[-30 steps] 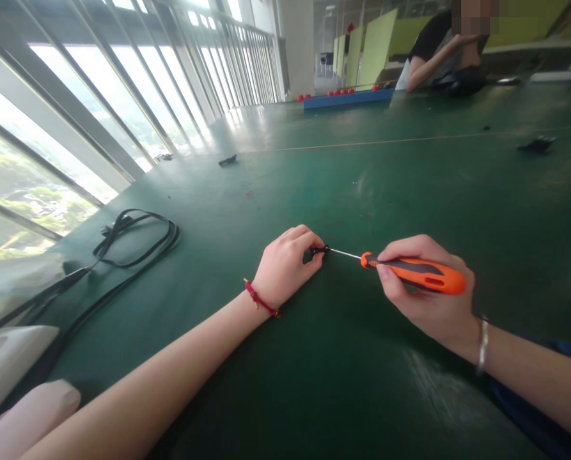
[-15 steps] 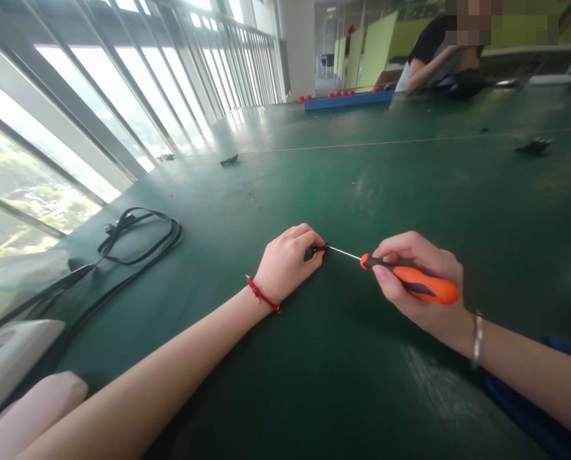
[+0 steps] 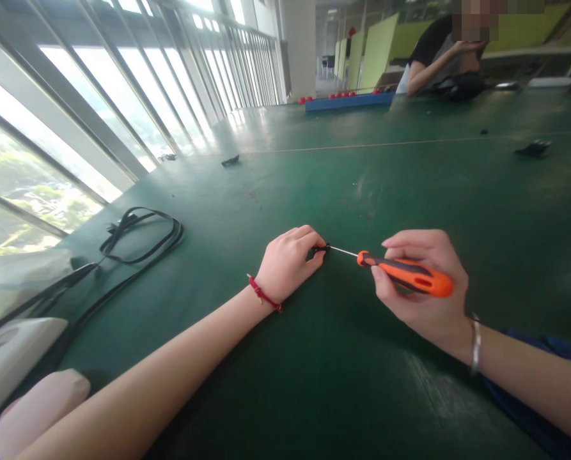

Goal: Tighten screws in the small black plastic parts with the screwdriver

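Note:
My left hand (image 3: pixel 291 263) rests on the green table (image 3: pixel 285 198), thumb and fingers pinching a small black part (image 3: pixel 320 248). Most of that part is hidden, so its kind is unclear. In my right hand (image 3: pixel 433 316) lies an orange and black screwdriver (image 3: pixel 417 276), loosely held between thumb and fingers. Its thin metal shaft points left and its tip meets the black part at my left fingertips. The handle tilts slightly down toward my right palm.
A looped black cable (image 3: pixel 144 259) lies at left, near a white object (image 3: pixel 21 345) and a pale pink one (image 3: pixel 40 409). Small black pieces (image 3: pixel 230 160) (image 3: pixel 533 148) sit farther back. Beyond are a blue bar with red knobs (image 3: pixel 347 102) and a seated person (image 3: pixel 433 64).
My right fingers have loosened and spread around the screwdriver handle, which has turned about its axis, now showing a slot. My left hand stays nearly in place.

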A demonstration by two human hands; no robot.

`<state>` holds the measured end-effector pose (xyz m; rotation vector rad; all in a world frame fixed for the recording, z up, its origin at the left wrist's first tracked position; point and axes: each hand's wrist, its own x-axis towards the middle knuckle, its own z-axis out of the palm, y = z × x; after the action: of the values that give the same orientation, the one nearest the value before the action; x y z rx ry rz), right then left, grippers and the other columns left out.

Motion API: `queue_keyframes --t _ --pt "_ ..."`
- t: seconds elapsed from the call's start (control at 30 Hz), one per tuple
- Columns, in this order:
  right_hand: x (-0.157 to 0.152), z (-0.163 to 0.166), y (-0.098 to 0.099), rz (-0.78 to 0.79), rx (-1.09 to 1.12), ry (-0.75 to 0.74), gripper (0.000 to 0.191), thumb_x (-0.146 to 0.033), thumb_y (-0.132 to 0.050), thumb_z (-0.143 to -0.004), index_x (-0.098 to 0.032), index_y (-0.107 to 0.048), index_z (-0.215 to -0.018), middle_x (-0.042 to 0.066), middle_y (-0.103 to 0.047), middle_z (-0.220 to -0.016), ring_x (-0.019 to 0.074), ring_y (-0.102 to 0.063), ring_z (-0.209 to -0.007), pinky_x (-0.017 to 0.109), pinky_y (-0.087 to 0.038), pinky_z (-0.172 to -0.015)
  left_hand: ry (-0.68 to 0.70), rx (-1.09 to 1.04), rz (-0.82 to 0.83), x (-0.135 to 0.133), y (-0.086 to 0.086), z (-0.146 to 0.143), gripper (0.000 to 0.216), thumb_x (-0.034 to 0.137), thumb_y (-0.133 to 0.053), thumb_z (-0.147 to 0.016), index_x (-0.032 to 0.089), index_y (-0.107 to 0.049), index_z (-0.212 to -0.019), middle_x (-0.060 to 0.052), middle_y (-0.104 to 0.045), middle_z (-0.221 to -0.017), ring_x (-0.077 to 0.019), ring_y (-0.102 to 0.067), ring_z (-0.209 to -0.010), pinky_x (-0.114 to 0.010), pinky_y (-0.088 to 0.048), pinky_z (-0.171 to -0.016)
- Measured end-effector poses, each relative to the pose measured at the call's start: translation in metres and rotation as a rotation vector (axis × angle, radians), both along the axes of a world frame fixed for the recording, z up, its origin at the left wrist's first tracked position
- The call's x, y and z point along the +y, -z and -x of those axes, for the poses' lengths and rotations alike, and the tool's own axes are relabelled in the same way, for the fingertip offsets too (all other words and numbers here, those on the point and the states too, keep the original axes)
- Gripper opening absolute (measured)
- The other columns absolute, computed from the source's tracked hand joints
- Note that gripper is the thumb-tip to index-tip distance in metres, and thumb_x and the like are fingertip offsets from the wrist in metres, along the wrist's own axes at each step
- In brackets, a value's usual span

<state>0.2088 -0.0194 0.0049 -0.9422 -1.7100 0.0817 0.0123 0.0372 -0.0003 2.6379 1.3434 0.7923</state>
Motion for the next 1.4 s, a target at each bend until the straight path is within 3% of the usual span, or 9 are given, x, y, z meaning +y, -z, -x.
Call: queue_keyframes --t 0.07,0.23,0.33,0.47,0.57,0.87,1.17,1.27,1.4 --pt "0.001 0.001 0.0 -0.024 0.064 -0.028 0.043 -0.015 -0.068 -0.066 -0.027 -0.051 -0.103 0.0 -0.056 -0.087 0.0135 -0.056 -0.067 0.028 -0.05 -0.058 -0.002 -0.005 -0.006 0.0 0.0 0.0 0.01 0.018 -0.056 -0.082 0.018 -0.066 -0.083 -0.003 -0.067 -0.089 -0.0168 -0.062 -0.083 -0.027 -0.049 -0.073" --pt "0.0 0.0 0.0 0.026 -0.111 -0.008 0.02 -0.016 -0.066 -0.072 -0.025 -0.056 -0.087 -0.003 -0.061 -0.077 0.0104 -0.054 -0.06 0.028 -0.047 -0.06 -0.002 -0.007 -0.016 0.001 0.002 0.0 0.009 0.017 -0.056 -0.081 0.018 -0.065 -0.081 -0.003 -0.067 -0.088 -0.0169 -0.062 -0.083 -0.027 -0.049 -0.073" --pt "-0.001 -0.001 0.0 0.033 -0.012 -0.013 0.036 -0.014 -0.067 -0.067 -0.025 -0.054 -0.099 0.0 -0.059 -0.085 0.0141 -0.057 -0.071 0.029 -0.05 -0.062 -0.003 -0.018 -0.007 0.001 0.002 0.0 0.008 0.017 -0.056 -0.08 0.017 -0.064 -0.081 -0.003 -0.067 -0.088 -0.017 -0.062 -0.082 -0.028 -0.049 -0.072" --pt "0.0 -0.003 -0.003 0.046 -0.16 -0.048 0.01 -0.017 -0.06 -0.078 -0.023 -0.059 -0.086 -0.003 -0.061 -0.071 0.0095 -0.053 -0.057 0.026 -0.045 -0.056 -0.019 -0.108 0.063 0.003 0.003 0.0 0.007 0.017 -0.058 -0.078 0.017 -0.065 -0.079 -0.003 -0.066 -0.086 -0.0163 -0.062 -0.08 -0.028 -0.049 -0.072" --pt "0.003 -0.006 -0.004 0.027 -0.158 -0.022 0.007 -0.017 -0.059 -0.081 -0.022 -0.06 -0.085 -0.003 -0.066 -0.073 0.0089 -0.056 -0.059 0.025 -0.044 -0.057 -0.04 -0.248 0.191 0.005 0.003 0.001 0.005 0.017 -0.062 -0.075 0.016 -0.066 -0.078 -0.002 -0.066 -0.082 -0.0143 -0.062 -0.076 -0.026 -0.05 -0.071" --pt "0.019 -0.008 0.007 0.397 -0.17 -0.09 0.007 -0.024 -0.057 -0.084 -0.022 -0.062 -0.089 0.0 -0.067 -0.088 0.0147 -0.062 -0.077 0.032 -0.048 -0.073 -0.008 -0.408 0.401 0.015 0.007 0.007 0.013 0.026 -0.066 -0.076 0.015 -0.068 -0.083 -0.004 -0.069 -0.085 -0.0138 -0.062 -0.077 -0.026 -0.05 -0.074" --pt "0.023 -0.008 0.01 0.586 -0.23 -0.111 0.014 -0.027 -0.056 -0.084 -0.023 -0.06 -0.097 0.002 -0.063 -0.1 0.0174 -0.06 -0.087 0.038 -0.047 -0.082 -0.066 -0.518 0.408 0.017 0.005 0.006 0.013 0.025 -0.067 -0.076 0.013 -0.067 -0.082 -0.004 -0.07 -0.083 -0.0141 -0.063 -0.074 -0.027 -0.05 -0.072" --pt "0.023 -0.008 0.01 0.592 -0.233 -0.122 0.014 -0.026 -0.057 -0.084 -0.023 -0.059 -0.097 0.002 -0.062 -0.101 0.0173 -0.059 -0.087 0.037 -0.047 -0.082 -0.092 -0.548 0.286 0.012 0.002 0.006 0.01 0.022 -0.066 -0.077 0.013 -0.066 -0.081 -0.004 -0.069 -0.083 -0.014 -0.063 -0.075 -0.027 -0.051 -0.073" --pt "0.023 -0.008 0.01 0.499 -0.251 -0.138 0.014 -0.025 -0.057 -0.084 -0.021 -0.059 -0.098 0.003 -0.061 -0.095 0.0158 -0.057 -0.082 0.034 -0.047 -0.076 0.021 -0.352 0.093 -0.008 -0.006 0.002 0.002 0.016 -0.063 -0.078 0.016 -0.065 -0.08 -0.003 -0.067 -0.082 -0.0148 -0.061 -0.079 -0.028 -0.049 -0.074"
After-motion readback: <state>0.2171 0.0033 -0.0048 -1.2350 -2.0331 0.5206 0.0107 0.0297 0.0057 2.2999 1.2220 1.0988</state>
